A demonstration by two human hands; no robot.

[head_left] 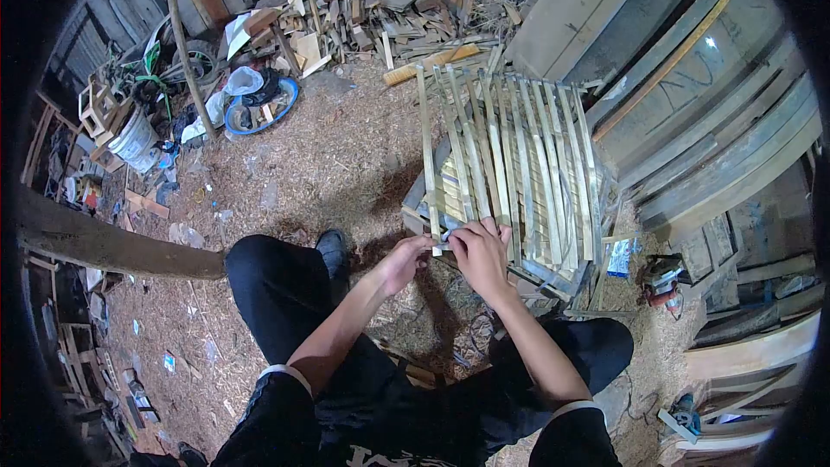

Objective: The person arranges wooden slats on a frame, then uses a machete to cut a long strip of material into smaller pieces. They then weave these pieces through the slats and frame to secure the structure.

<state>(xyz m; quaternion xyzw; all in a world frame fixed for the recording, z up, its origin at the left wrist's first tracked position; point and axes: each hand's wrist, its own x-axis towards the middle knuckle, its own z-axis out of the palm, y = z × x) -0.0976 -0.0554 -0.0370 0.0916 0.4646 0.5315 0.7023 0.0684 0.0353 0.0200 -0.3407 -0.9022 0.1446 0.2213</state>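
Observation:
Long, thin wooden strips [527, 164] lie side by side over a low stand, their near ends toward me. My left hand [403, 265] is closed, its fingertips pinching the near end of the leftmost wooden strip [428, 156], where a pale cut end shows. Close beside it, my right hand [481, 258] bends over the near ends of the neighbouring strips. Its thumb and fingers are drawn together by a small greyish piece at the leftmost strip's end, too small to name. The right palm and part of the fingers' grip are hidden.
Wood scraps [372, 22] are heaped along the back wall. A blue-rimmed basin [290, 108] and a white bucket [136, 143] stand at the left. A thick beam [121, 238] reaches toward my left knee. A red power tool [664, 281] and stacked boards [752, 350] are at the right.

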